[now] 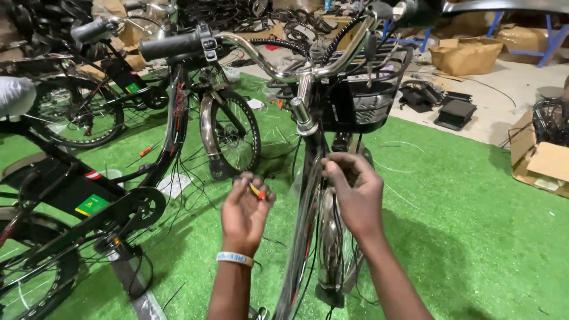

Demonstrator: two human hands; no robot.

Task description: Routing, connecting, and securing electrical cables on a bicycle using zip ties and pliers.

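Note:
A black bicycle (308,195) stands right in front of me, with chrome handlebars (278,65) and a black front basket (367,89). My left hand (244,213) is closed around a small tool with a red and yellow handle (258,191), just left of the frame. A white wristband (234,258) sits on that wrist. My right hand (354,189) pinches thin black cables (338,237) against the bicycle's frame below the stem. The cables hang down along the front fender.
Other black bicycles (89,189) stand at the left on green artificial turf (474,225). Cardboard boxes (542,160) lie at the right edge, brown paper bags (468,53) and black parts (453,112) on the concrete floor behind. Loose wires lie on the turf.

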